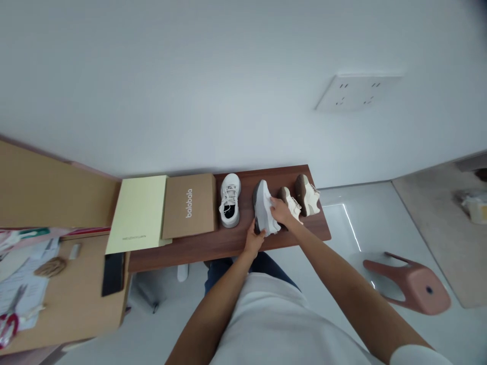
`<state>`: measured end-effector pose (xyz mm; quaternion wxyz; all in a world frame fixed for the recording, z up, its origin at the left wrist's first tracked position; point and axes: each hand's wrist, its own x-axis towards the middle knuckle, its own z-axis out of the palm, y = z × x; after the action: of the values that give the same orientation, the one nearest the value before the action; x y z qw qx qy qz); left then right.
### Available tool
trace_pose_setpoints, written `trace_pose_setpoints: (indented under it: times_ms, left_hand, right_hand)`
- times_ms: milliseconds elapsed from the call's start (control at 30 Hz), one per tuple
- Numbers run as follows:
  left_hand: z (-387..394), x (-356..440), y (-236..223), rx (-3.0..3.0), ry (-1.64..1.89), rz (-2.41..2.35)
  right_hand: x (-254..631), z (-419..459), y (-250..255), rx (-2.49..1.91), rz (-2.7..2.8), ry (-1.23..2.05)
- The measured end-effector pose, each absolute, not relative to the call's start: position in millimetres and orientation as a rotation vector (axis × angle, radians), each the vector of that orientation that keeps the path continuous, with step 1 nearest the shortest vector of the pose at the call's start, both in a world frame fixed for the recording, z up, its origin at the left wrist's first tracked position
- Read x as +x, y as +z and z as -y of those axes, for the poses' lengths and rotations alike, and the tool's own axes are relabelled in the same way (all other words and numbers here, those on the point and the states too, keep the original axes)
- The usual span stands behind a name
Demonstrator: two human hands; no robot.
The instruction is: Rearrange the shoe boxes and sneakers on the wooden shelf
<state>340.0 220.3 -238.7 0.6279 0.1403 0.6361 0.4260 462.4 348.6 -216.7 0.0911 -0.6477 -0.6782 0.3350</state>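
Note:
A white sneaker (263, 205) with a dark sole edge lies tipped on its side between both hands. My left hand (254, 239) grips it at the near end, thumb and fingers around the heel area. Against its right side, my right hand (280, 210) is closed on the upper. To the left, a matching white laced sneaker (230, 195) stands upright on the brown wooden bench (198, 253). Two small cream shoes with brown soles rest on their sides at the right: one cream shoe (292, 204) partly behind my right hand, the other cream shoe (311, 197) farther right.
A brown shoebox (203, 208) and a pale yellow box (139, 213) sit at the bench's left. Beside them a table (81, 294) holds a black phone (113, 274) and red-handled scissors (8, 327). A pink stool (422, 289) stands on the floor at right; a wall runs behind.

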Motion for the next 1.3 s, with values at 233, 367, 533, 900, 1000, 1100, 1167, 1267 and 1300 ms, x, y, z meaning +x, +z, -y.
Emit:
trace_pose_setpoints:
  times_ms: [233, 367, 533, 900, 1000, 1100, 1167, 1267, 1300]
  left_hand:
    - [-227, 320, -230, -0.044, 1.077, -1.317]
    - [-244, 316, -227, -0.183, 1.125, -1.198]
    - [-260, 316, -229, -0.313, 1.168, -1.090]
    - [-268, 317, -247, -0.419, 1.166, -1.211]
    - [-270, 319, -246, -0.374, 1.108, -1.310]
    - [-270, 320, -244, -0.317, 1.092, -1.377]
    - [-269, 318, -243, -0.292, 1.086, -1.407]
    - [-268, 314, -240, -0.257, 1.052, -1.433]
    - [-269, 312, -239, -0.243, 1.033, -1.445]
  right_hand:
    - [458, -357, -195, -1.767, 1.934, 1.057]
    - [440, -380, -182, -1.676, 2.036, 1.030]
    - [422, -411, -182, -1.549, 2.223, 1.117]
    - [402, -415, -201, -1.352, 2.393, 1.146]
    - [408, -408, -202, -1.252, 2.382, 1.129]
    - [415, -400, -205, -1.202, 2.352, 1.116]
    - [417, -397, -207, -1.203, 2.326, 1.117]
    - [417, -395, -209, -1.204, 2.307, 1.124]
    - [418, -395, -209, -1.199, 2.308, 1.126]
